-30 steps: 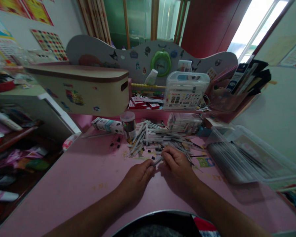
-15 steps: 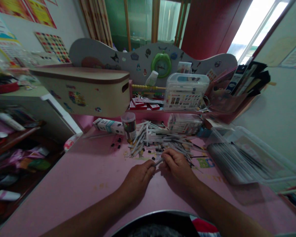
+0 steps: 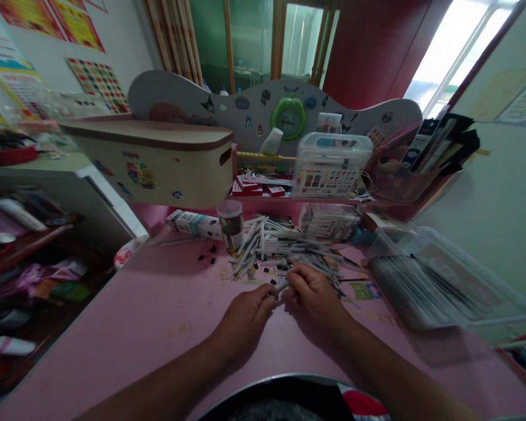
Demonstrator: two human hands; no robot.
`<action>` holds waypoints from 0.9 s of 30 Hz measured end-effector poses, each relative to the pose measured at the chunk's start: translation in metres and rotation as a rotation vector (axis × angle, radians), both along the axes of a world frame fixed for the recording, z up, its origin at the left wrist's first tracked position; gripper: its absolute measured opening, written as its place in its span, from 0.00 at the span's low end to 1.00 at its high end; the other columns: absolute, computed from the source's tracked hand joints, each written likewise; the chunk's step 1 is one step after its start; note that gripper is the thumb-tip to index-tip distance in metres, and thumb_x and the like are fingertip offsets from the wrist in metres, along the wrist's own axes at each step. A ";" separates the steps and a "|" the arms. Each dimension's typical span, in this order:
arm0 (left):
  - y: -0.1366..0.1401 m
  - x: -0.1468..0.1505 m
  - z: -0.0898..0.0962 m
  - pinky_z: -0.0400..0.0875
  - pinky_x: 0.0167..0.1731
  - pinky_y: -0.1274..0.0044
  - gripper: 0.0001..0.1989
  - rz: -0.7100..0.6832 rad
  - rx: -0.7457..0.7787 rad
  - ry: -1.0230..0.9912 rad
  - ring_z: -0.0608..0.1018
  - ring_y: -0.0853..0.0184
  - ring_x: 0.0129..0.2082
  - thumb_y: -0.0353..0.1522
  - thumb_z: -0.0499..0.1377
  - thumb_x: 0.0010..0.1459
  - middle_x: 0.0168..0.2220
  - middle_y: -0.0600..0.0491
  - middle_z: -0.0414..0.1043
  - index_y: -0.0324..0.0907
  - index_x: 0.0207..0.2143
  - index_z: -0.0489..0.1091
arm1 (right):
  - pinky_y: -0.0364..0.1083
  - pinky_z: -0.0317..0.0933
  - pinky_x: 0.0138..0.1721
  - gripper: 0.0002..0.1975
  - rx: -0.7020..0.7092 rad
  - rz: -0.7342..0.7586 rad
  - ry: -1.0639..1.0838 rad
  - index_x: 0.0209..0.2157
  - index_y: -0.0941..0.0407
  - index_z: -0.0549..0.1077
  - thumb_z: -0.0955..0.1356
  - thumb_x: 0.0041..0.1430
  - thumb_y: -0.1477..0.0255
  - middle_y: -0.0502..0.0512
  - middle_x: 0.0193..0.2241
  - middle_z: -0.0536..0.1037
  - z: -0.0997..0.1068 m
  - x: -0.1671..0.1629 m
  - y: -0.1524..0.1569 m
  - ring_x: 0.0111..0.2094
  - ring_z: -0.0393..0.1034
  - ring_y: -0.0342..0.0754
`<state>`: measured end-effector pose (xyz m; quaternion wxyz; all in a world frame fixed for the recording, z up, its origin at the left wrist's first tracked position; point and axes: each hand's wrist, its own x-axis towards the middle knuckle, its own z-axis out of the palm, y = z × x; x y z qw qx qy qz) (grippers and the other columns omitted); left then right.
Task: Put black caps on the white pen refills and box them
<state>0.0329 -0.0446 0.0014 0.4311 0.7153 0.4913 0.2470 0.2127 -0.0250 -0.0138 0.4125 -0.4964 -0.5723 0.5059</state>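
- Slanting a little, a thin grey stick (image 3: 282, 287) is held over the middle of the table (image 3: 135, 327). I can't tell if it touches the top.
- The left hand (image 3: 249, 313) is pinching the end of the stick that is closer to the near edge.
- The right hand (image 3: 312, 290) is curled up and grips the other end, the one that points to the far edge.
- Small black bits (image 3: 273, 282) lie just past the hands, and more of them lie over to the left.
- A big messy pile of thin sticks (image 3: 263, 241) lies past the hands, on the way to the far edge. Most look white or grey.
- A clear cup (image 3: 229, 207) stands upright at the left side of the pile. It has dark things (image 3: 233, 225) in it, too blurry to name.
- A long box (image 3: 193, 223) lies left of the cup, near the far left corner.
- A clear case (image 3: 328, 221) sits behind the pile, by the far edge.
- A big clear bin (image 3: 504, 318) is by the right edge, with lots of thin things (image 3: 414, 292) in it.
- Up on the shelf (image 3: 267, 197) past the far edge are a cream box with a brown lid (image 3: 166, 175) and a see-through box with a handle (image 3: 331, 164). A green clock (image 3: 288, 118) is behind them.
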 end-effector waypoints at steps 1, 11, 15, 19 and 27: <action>0.001 -0.001 0.000 0.62 0.32 0.75 0.13 -0.012 0.007 -0.023 0.73 0.64 0.31 0.37 0.49 0.66 0.30 0.55 0.72 0.43 0.34 0.70 | 0.42 0.58 0.24 0.09 0.036 0.021 -0.059 0.31 0.54 0.69 0.63 0.64 0.66 0.47 0.20 0.69 0.006 0.003 0.001 0.21 0.63 0.43; 0.002 -0.011 -0.004 0.70 0.43 0.71 0.10 -0.127 0.350 0.087 0.77 0.61 0.39 0.34 0.55 0.63 0.38 0.49 0.78 0.45 0.39 0.77 | 0.44 0.55 0.34 0.08 0.332 0.421 -0.976 0.32 0.58 0.78 0.66 0.60 0.79 0.57 0.30 0.78 0.065 0.009 -0.015 0.32 0.68 0.47; -0.001 -0.015 -0.001 0.69 0.54 0.66 0.16 0.061 0.469 -0.019 0.73 0.57 0.54 0.31 0.57 0.61 0.55 0.44 0.70 0.45 0.52 0.73 | 0.46 0.57 0.34 0.10 0.518 0.165 -1.046 0.27 0.55 0.77 0.66 0.61 0.76 0.57 0.32 0.74 0.102 0.049 -0.032 0.34 0.66 0.49; 0.002 -0.019 0.006 0.72 0.52 0.67 0.18 0.182 0.407 -0.054 0.72 0.59 0.53 0.31 0.55 0.63 0.57 0.44 0.66 0.46 0.55 0.68 | 0.47 0.58 0.32 0.12 0.566 -0.094 -1.081 0.35 0.52 0.77 0.65 0.64 0.62 0.56 0.31 0.75 0.150 0.131 -0.042 0.29 0.67 0.47; 0.005 -0.018 0.011 0.75 0.44 0.69 0.19 0.206 0.307 -0.082 0.73 0.60 0.49 0.30 0.55 0.61 0.55 0.45 0.65 0.45 0.55 0.67 | 0.47 0.50 0.27 0.24 0.457 -0.537 -1.333 0.23 0.56 0.74 0.61 0.69 0.61 0.61 0.26 0.76 0.147 0.210 -0.037 0.24 0.66 0.45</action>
